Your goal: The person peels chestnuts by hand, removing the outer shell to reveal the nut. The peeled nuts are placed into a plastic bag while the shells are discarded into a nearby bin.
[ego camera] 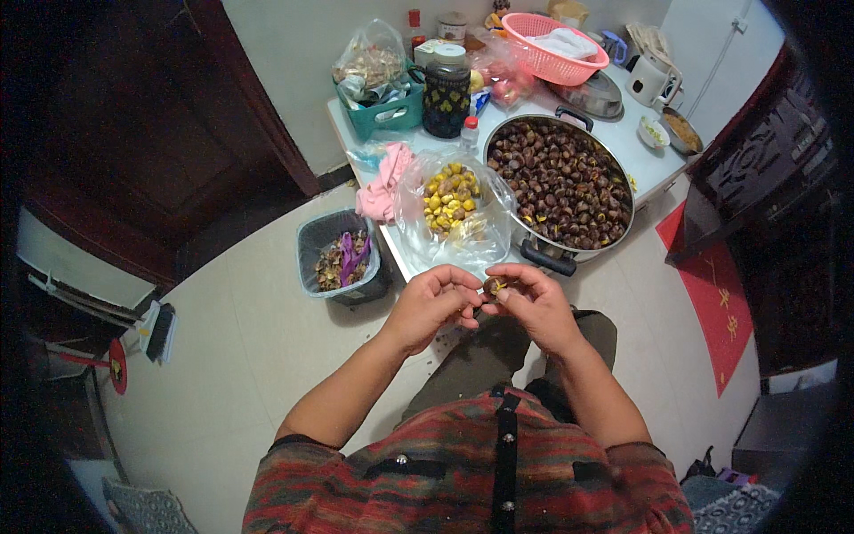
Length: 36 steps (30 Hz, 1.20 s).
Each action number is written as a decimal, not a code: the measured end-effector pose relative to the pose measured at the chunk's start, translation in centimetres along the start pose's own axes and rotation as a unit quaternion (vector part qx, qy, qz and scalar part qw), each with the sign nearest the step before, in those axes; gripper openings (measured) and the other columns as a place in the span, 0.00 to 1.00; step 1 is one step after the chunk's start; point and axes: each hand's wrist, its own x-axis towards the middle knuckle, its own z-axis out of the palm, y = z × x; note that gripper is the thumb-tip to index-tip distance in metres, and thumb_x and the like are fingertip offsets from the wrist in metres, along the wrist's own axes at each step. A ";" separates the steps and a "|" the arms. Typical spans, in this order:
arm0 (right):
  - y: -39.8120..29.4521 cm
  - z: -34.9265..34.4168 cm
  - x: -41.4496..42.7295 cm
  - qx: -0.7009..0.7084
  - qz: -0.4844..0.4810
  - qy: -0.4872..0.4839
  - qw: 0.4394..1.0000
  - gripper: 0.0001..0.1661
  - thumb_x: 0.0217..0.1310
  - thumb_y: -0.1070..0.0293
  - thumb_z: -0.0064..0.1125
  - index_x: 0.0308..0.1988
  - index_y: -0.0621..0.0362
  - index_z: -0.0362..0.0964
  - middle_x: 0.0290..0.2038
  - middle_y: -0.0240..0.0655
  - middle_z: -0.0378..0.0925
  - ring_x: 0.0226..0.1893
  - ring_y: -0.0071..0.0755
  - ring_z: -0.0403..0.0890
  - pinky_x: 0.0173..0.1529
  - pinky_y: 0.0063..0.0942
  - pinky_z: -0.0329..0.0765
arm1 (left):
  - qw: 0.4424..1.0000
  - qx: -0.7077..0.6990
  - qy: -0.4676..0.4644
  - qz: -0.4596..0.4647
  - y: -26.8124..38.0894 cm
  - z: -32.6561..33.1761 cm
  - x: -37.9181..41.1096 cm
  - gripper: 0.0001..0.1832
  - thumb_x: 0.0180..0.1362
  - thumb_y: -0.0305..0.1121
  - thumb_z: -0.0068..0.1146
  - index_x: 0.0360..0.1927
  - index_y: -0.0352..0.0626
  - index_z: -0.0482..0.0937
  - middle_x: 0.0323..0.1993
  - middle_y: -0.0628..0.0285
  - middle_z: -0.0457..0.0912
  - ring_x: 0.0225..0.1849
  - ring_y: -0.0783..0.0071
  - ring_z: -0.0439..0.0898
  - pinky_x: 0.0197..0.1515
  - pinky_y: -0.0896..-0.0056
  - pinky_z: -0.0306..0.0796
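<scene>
My right hand (pixel 539 308) grips a brown chestnut (pixel 494 286) between thumb and fingers, and yellow flesh shows through its split shell. Close by on the left, my left hand (pixel 437 308) has its fingers curled towards the chestnut; whether its fingertips pinch anything is too small to tell. Beyond my hands, a clear plastic bag (pixel 417 230) lies open on the table with peeled yellow chestnuts (pixel 450 197) inside. To its right stands a wide steel pot (pixel 579 253) full of unpeeled brown chestnuts (pixel 560 180).
A lined bin (pixel 303 267) with shells and a purple scrap stands on the floor, left of the table (pixel 657 177). A pink cloth (pixel 387 183) hangs at the table's edge. Behind are a green basket (pixel 383 120), a dark jar (pixel 446 93), a small red-capped bottle (pixel 470 137) and a pink colander (pixel 534 60).
</scene>
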 end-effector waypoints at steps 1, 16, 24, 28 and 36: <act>0.1 0.0 0.0 -0.015 -0.005 -0.002 1.000 0.16 0.57 0.77 0.48 0.47 0.65 0.65 0.41 0.35 0.68 0.37 0.23 0.75 0.41 0.20 0.76 | 1.000 0.024 0.000 0.005 0.1 0.2 0.0 0.10 0.53 0.27 0.51 0.38 0.36 0.71 0.28 0.61 0.76 0.24 0.80 0.73 0.28 0.76 0.73; -1.3 0.6 -0.5 -0.270 -0.090 -0.049 0.957 0.20 0.52 0.78 0.52 0.48 0.62 0.67 0.39 0.36 0.66 0.37 0.25 0.72 0.38 0.20 0.77 | 0.933 0.333 0.015 0.134 0.2 0.7 -0.5 0.07 0.50 0.26 0.54 0.32 0.33 0.74 0.20 0.67 0.74 0.20 0.85 0.74 0.22 0.82 0.69; -1.1 0.5 -0.4 -0.335 -0.132 -0.046 0.932 0.20 0.47 0.75 0.56 0.45 0.62 0.68 0.35 0.38 0.69 0.34 0.32 0.74 0.36 0.23 0.73 | 0.935 0.337 0.011 0.111 1.1 0.9 -0.8 0.06 0.48 0.26 0.53 0.29 0.33 0.74 0.18 0.63 0.77 0.19 0.84 0.74 0.21 0.81 0.69; -1.5 0.7 -0.4 -0.352 -0.132 -0.051 0.925 0.19 0.47 0.75 0.55 0.44 0.61 0.69 0.35 0.37 0.69 0.34 0.31 0.73 0.35 0.23 0.73 | 0.916 0.379 0.008 0.135 1.4 1.0 -1.0 0.07 0.47 0.27 0.54 0.28 0.32 0.75 0.19 0.60 0.77 0.20 0.81 0.75 0.23 0.78 0.69; -1.7 0.9 -0.5 -0.378 -0.155 -0.056 0.911 0.18 0.47 0.75 0.55 0.43 0.61 0.69 0.34 0.38 0.69 0.33 0.32 0.73 0.34 0.23 0.72 | 0.872 0.453 0.011 0.186 1.0 1.1 -0.9 0.11 0.44 0.30 0.53 0.30 0.32 0.75 0.21 0.50 0.76 0.22 0.64 0.77 0.27 0.69 0.69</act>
